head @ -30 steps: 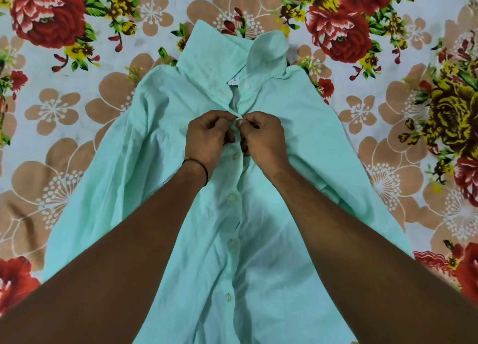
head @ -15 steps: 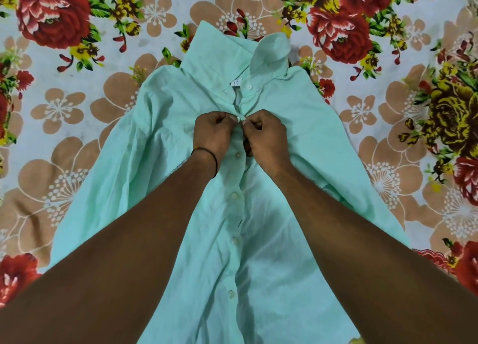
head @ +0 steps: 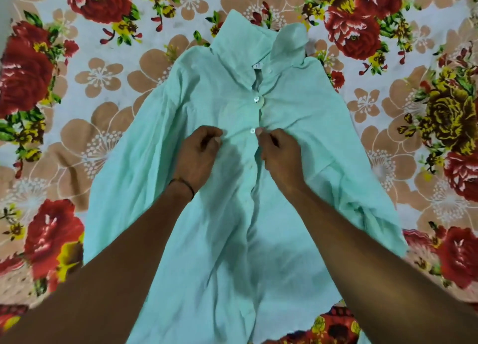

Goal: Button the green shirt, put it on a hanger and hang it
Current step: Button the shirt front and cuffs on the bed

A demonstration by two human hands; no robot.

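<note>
Right hand (head: 280, 153): grip pinched shut on the placket edge of the shirt (head: 207, 106), thumb tip just beside a small pale button (head: 252, 130). Left hand (head: 199, 153): fingers curled, resting on the cloth; cannot tell if anything is held. Step in hand: buttoning, apparently working downward; the button (head: 256, 99) nearer the collar looks fastened. Next move likely needs both grips at the button by the thumb. Shirt lies flat, front up, on a floral bedsheet (head: 103, 75); thin, soft, wrinkled weave. No hanger visible.
</note>
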